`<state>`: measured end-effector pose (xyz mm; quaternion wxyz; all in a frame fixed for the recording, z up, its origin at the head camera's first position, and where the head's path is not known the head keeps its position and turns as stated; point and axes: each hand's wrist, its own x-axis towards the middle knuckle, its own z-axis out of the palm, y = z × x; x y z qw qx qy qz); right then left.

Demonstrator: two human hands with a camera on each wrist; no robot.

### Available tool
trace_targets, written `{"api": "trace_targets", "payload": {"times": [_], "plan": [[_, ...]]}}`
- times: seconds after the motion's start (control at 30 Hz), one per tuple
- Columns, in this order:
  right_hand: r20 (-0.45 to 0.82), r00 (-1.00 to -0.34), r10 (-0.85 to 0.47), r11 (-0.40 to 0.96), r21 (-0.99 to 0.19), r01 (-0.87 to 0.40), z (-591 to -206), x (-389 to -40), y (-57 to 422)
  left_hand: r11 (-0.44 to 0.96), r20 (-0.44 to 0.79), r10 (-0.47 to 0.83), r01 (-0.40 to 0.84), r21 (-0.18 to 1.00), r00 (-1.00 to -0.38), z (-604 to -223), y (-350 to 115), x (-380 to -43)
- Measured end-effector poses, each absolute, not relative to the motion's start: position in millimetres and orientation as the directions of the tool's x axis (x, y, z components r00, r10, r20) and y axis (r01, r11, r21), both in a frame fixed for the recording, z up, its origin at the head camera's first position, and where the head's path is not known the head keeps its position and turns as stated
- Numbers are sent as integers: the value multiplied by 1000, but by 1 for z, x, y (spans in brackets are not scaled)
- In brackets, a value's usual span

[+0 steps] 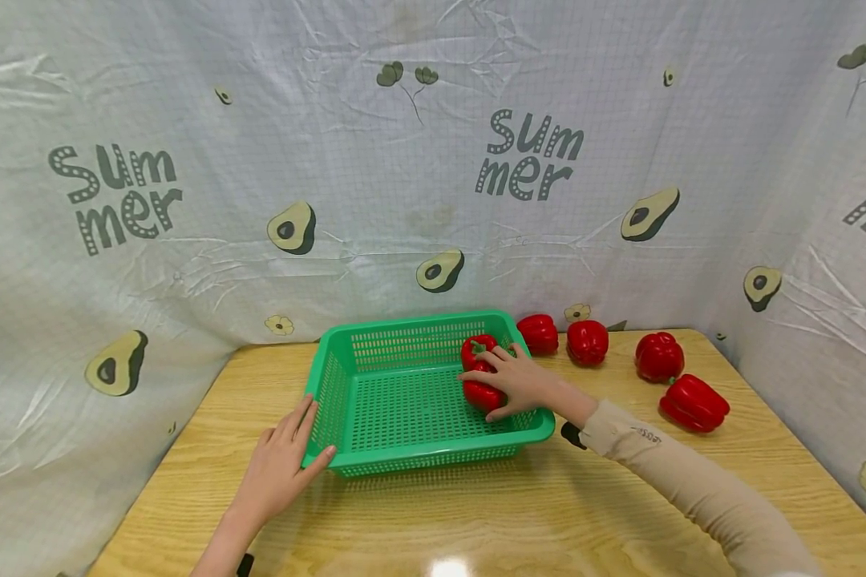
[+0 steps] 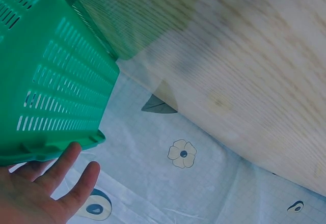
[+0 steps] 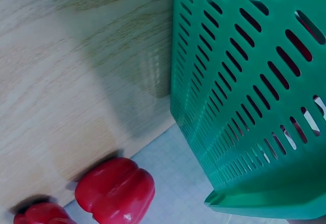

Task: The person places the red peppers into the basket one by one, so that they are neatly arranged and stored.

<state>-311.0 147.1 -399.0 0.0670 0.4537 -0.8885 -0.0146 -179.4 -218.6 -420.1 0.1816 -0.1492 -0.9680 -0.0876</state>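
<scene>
A green plastic basket (image 1: 418, 458) with slotted walls stands on the table. My left hand (image 1: 277, 461) rests on its left rim near the front corner, fingers extended; in the left wrist view, the fingers (image 2: 84, 183) touch the basket's rim. Inside the basket, at its right end, my right hand (image 1: 517, 383) grips a red bell pepper (image 1: 482, 394), thumb on the near side and fingers over the top. Just behind lies another red bell pepper (image 1: 474, 348) with a green stem, partly covered by the fingers. The right wrist view hides this hand behind the basket wall (image 3: 239, 81).
Right of the basket, several more red bell peppers (image 1: 588, 343) lie on the wooden table (image 1: 433, 521), two near the back edge and two farther right. A printed white cloth (image 1: 361, 176) hangs behind the table and along its sides.
</scene>
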Motion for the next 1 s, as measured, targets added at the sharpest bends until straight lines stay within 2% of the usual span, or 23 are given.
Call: {"api": "trace_targets", "payload": {"times": [0.43, 1.0], "plan": [[91, -635, -767, 640, 61, -766, -398, -308, 144, 938, 380, 260, 326, 121, -888, -419, -220, -180], [133, -610, -781, 621, 71, -781, -398, -306, 145, 940, 374, 258, 321, 117, -891, -420, -221, -180]]}}
